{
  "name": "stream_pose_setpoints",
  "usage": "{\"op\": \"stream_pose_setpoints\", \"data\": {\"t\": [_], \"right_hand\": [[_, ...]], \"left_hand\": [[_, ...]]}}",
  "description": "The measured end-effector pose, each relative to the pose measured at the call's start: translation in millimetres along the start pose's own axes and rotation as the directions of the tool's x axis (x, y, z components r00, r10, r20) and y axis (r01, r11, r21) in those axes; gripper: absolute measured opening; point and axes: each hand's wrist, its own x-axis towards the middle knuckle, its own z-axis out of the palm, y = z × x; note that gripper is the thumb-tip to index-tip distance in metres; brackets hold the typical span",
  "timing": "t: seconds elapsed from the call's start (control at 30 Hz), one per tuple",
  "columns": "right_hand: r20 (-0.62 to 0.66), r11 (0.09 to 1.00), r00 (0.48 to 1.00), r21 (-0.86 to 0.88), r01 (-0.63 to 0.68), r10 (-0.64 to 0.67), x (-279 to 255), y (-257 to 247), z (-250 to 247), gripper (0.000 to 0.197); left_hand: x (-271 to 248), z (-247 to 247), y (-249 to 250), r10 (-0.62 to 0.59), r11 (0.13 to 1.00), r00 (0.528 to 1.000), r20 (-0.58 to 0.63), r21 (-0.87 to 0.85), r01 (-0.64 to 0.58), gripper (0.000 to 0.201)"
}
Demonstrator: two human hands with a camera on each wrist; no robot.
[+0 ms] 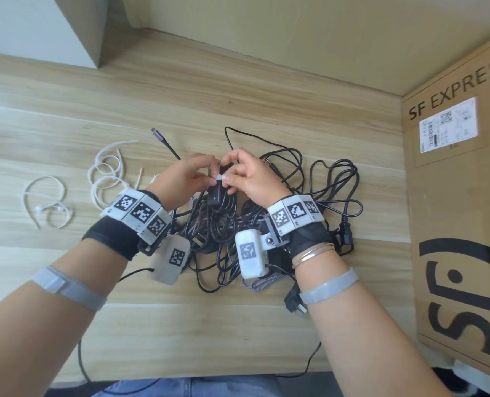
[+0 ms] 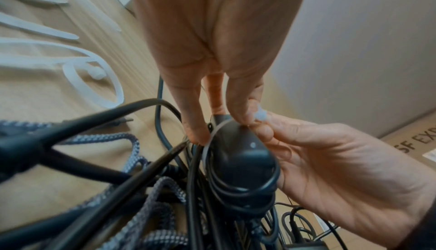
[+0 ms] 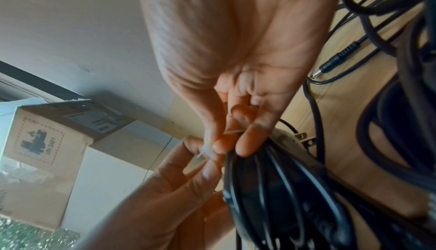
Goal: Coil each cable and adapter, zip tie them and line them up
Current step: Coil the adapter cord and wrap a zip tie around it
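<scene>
Now adapter [image 1: 218, 193] between both hands.

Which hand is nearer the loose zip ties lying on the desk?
Left. The left hand works just right of the loose zip ties; the right hand is farther right, beyond the black adapter both hold.

A large cardboard box [image 1: 461, 196] printed "SF EXPRESS", with a white shipping label [image 1: 448, 124], is seen along the right edge of the wooden table [image 1: 180, 81]. A smaller cardboard box [image 3: 40, 161] with a stamped mark is seen in the right wrist view.
</scene>
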Motion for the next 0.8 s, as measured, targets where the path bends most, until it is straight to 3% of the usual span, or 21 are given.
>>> {"op": "stream_pose_setpoints", "data": {"t": [0.17, 0.27, 0.33, 0.47, 0.67, 0.8], "right_hand": [[-0.057, 0.996, 0.998, -0.084, 0.012, -0.017, -7.0, -0.8, 3.8, 0.015], [-0.110, 0.992, 0.993, -0.122, 0.032, -0.046, -8.3, -0.9, 7.6, 0.010], [-0.131, 0.992, 0.990, -0.125, 0.035, -0.051, -9.4, -0.7, 8.7, 0.006], [-0.173, 0.988, 0.982, -0.145, 0.046, -0.071, -10.5, 2.5, 9.2, 0.008], [-0.228, 0.955, 0.948, -0.247, 0.165, -0.223, -8.5, 9.5, 9.8, 0.010], [-0.273, 0.956, 0.931, -0.229, 0.183, -0.243, -8.1, 17.0, 9.7, 0.009]], "left_hand": [[-4.9, 8.4, 7.5, -0.008, 1.000, 0.996, -0.094, -0.024, 0.006, 0.020], [-5.3, 4.4, 5.8, -0.063, 0.998, 0.995, -0.076, 0.001, 0.064, 0.014], [-4.7, 1.7, 7.6, -0.100, 0.995, 0.994, -0.036, -0.006, 0.100, 0.018], [-1.4, 3.5, 14.5, -0.048, 0.995, 0.997, -0.054, 0.091, 0.052, 0.021], [-3.7, 7.8, 19.3, -0.129, 0.977, 0.988, -0.087, -0.179, 0.112, 0.022], [-2.5, 9.3, 24.3, -0.156, 0.964, 0.977, -0.146, -0.237, 0.118, 0.025]]}}
